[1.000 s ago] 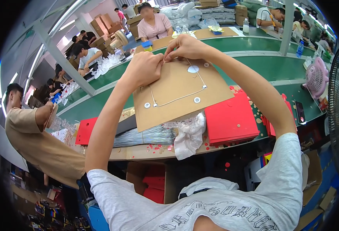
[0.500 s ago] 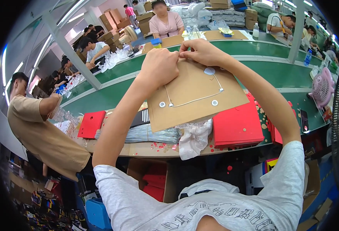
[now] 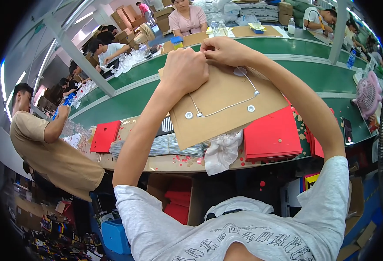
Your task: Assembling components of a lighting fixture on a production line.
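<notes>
A flat brown cardboard piece (image 3: 226,93) is tilted in the air in front of me. A white cord (image 3: 229,109) runs over it between small white fittings, with two round white eyelets (image 3: 251,108) below. At its upper edge, my left hand (image 3: 185,68) is closed in a fist. Beside it my right hand (image 3: 229,50) pinches the same edge, the two hands nearly touching. Exactly what lies between the fingertips is hidden. A pale round disc (image 3: 240,71) shows on the cardboard under my right wrist.
Below the cardboard, the bench holds a bundle of grey cords (image 3: 156,148), crumpled white paper (image 3: 221,153) and a stack of red sheets (image 3: 272,138). More red sheets (image 3: 106,137) lie left. A pink fan (image 3: 368,93) and phone (image 3: 348,130) are right. A co-worker (image 3: 48,148) stands left.
The cardboard has shifted slightly right and tilted, and both hands have come closer together at its edge. The whole view has moved a little. The co-worker at left has changed arm position.
</notes>
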{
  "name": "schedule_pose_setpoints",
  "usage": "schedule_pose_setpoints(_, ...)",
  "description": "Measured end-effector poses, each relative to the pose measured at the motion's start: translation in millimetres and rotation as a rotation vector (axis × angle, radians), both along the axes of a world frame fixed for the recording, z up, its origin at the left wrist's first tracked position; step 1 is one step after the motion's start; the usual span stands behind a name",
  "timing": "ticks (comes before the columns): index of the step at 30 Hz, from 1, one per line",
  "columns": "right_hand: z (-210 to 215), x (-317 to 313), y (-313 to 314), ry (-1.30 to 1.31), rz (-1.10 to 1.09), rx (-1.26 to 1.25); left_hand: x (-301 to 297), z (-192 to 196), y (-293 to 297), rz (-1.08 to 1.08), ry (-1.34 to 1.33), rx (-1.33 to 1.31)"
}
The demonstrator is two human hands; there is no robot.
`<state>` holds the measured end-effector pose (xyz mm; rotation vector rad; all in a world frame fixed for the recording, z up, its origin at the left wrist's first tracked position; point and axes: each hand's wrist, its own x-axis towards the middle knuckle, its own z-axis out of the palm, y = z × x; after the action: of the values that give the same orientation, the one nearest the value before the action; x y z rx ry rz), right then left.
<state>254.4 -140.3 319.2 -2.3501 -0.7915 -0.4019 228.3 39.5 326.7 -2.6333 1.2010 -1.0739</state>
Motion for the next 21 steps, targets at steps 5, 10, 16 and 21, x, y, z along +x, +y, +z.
schedule_pose_setpoints(5,-2.6,6.4,-2.1,-0.043,0.088,0.026,0.2,-1.6,-1.9,0.033,0.047,-0.035)
schedule_pose_setpoints(10,-1.5,11.6,2.0,-0.017,0.067,-0.01,-8.8,5.3,-10.8,0.133,0.062,0.05)
schedule_pose_setpoints(16,14.8,15.6,-3.5,0.183,0.127,-0.052,-17.9,5.7,-26.2,0.217,0.108,-0.058)
schedule_pose_setpoints(21,14.0,23.1,-8.6,0.262,0.041,-0.098,-11.8,4.4,-24.7,0.203,0.24,-0.081)
